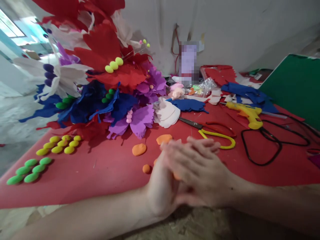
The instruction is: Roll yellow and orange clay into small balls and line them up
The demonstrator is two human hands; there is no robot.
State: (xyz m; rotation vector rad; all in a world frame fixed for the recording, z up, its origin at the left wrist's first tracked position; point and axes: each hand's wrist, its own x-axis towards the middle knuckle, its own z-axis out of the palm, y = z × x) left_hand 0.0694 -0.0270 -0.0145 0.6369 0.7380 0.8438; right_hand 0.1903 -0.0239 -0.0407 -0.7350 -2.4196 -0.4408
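My left hand (161,188) is held palm up above the front of the red table. Across it lies my right hand (202,173), palm against palm, with its fingers stretched and slightly blurred. A bit of orange clay (177,176) shows between the two palms; most of it is hidden. Just beyond the hands lie a flattened orange clay piece (139,149), another orange piece (164,138) partly behind the fingers, and a small orange ball (146,168). Scissors (217,135) with red and yellow handles rest behind my right hand.
Yellow ovals (59,144) and green ovals (30,171) lie in rows at the left. Large paper butterflies (105,83) rise behind them. A yellow glue gun (246,113) with a black cord, blue cutouts (190,105) and a green board (295,86) occupy the right and back.
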